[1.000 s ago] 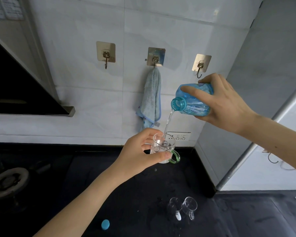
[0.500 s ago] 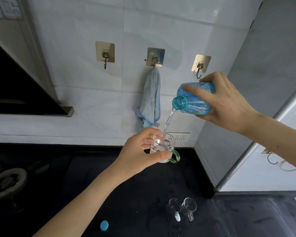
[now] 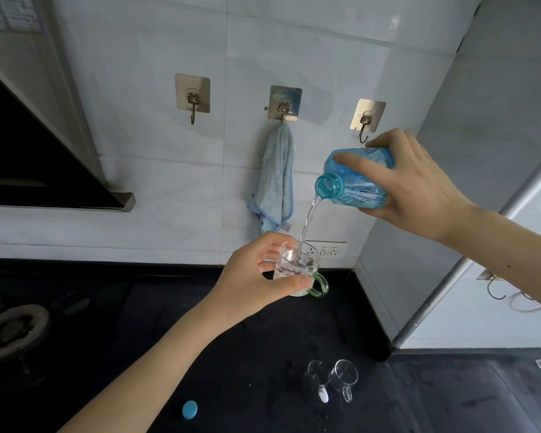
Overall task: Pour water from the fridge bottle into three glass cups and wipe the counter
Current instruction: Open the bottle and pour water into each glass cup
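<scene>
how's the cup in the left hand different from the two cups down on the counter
The held cup has a green handle; the two counter cups have a white and a clear one. The held cup is lifted off the black counter and taking water from the blue bottle; the counter cups stand untouched. All are small clear glass.

The bottle [image 3: 355, 179] hangs tilted above and right of the cup [image 3: 295, 270], both held over the worktop [image 3: 263, 354]. Two cups [image 3: 331, 378] stand side by side nearer, the cap [image 3: 189, 409] to their left. The cloth [image 3: 274, 182] hangs on the wall behind.
</scene>
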Available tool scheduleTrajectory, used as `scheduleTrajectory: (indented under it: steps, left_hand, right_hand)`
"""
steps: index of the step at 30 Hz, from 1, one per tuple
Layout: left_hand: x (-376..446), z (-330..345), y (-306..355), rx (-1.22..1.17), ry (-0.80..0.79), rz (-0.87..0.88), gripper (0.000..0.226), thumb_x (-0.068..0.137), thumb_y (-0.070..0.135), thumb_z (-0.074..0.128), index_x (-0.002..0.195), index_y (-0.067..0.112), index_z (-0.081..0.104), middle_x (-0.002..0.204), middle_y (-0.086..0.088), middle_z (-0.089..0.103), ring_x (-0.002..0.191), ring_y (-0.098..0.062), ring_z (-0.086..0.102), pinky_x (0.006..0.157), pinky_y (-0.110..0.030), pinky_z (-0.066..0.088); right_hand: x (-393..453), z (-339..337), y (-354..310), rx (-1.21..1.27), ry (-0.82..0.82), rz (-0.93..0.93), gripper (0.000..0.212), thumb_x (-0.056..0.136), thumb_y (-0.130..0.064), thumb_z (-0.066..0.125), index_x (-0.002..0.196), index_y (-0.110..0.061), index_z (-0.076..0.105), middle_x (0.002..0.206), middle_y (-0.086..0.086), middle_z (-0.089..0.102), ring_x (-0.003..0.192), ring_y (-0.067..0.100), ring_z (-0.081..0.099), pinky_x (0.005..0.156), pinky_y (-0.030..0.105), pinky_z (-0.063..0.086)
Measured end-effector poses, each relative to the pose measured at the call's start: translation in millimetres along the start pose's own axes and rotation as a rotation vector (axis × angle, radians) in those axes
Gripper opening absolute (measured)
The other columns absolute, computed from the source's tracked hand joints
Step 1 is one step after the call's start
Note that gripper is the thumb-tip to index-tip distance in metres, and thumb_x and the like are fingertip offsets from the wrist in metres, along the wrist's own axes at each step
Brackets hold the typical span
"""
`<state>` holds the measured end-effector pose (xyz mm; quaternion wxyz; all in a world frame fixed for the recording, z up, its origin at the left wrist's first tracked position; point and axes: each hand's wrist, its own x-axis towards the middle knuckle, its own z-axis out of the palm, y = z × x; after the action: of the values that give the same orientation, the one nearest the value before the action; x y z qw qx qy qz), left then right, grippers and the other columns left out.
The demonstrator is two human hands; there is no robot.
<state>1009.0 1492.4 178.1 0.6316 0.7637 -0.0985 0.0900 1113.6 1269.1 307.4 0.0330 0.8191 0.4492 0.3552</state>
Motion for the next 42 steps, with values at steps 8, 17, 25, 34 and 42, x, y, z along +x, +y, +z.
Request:
scheduleTrajectory:
  steps: [8, 17, 25, 34, 42]
  left_hand:
    - [-1.2, 0.1, 2.5, -0.002, 0.005, 0.011, 0.052, 0.065, 0.034, 0.085, 0.113, 0.032, 0.063, 0.109, 0.013, 0.068, 0.105, -0.004, 0.063, 0.091, -0.018, 0.050]
    - [-0.9, 0.5, 2.8, -0.031, 0.018, 0.029, 0.055, 0.062, 0.037, 0.085, 0.112, 0.032, 0.063, 0.109, 0.010, 0.069, 0.104, -0.006, 0.064, 0.091, -0.022, 0.051]
    - [-5.1, 2.3, -10.6, -0.040, 0.002, 0.026, 0.051, 0.065, 0.029, 0.086, 0.110, 0.026, 0.063, 0.108, 0.011, 0.069, 0.105, -0.007, 0.065, 0.090, -0.019, 0.050]
    - [-16.8, 2.9, -55.1, 0.025, -0.051, -0.065, 0.052, 0.063, 0.020, 0.089, 0.107, 0.026, 0.063, 0.105, 0.014, 0.069, 0.103, -0.004, 0.065, 0.088, -0.014, 0.048]
    - [-27.1, 9.4, -118.8, 0.088, -0.106, -0.202, 0.052, 0.059, 0.018, 0.089, 0.101, 0.029, 0.061, 0.104, 0.010, 0.070, 0.103, -0.006, 0.065, 0.098, -0.030, 0.049]
  right_hand:
    - [-8.5, 6.0, -9.5, 0.009, -0.020, -0.005, 0.066, 0.079, -0.029, 0.074, 0.137, -0.026, 0.042, 0.108, 0.025, 0.047, 0.098, 0.038, 0.048, 0.078, 0.052, 0.049]
    - [-30.5, 25.7, -31.2, 0.069, -0.061, 0.020, 0.074, 0.072, -0.026, 0.084, 0.136, -0.023, 0.047, 0.107, 0.024, 0.049, 0.097, 0.037, 0.051, 0.076, 0.049, 0.052]
    - [-57.7, 53.8, -54.1, 0.251, -0.083, 0.181, 0.077, 0.073, -0.031, 0.084, 0.139, -0.027, 0.044, 0.108, 0.017, 0.045, 0.097, 0.032, 0.049, 0.078, 0.048, 0.052]
    - [-98.0, 90.2, -94.8, 0.760, 0.014, 0.676, 0.083, 0.066, -0.025, 0.087, 0.131, -0.043, 0.040, 0.110, 0.001, 0.044, 0.099, -0.009, 0.042, 0.085, -0.003, 0.032]
    - [-138.1, 109.7, -148.5, 0.894, 0.097, 1.029, 0.078, 0.063, -0.030, 0.086, 0.124, -0.045, 0.042, 0.117, -0.004, 0.050, 0.103, -0.013, 0.047, 0.081, 0.001, 0.040]
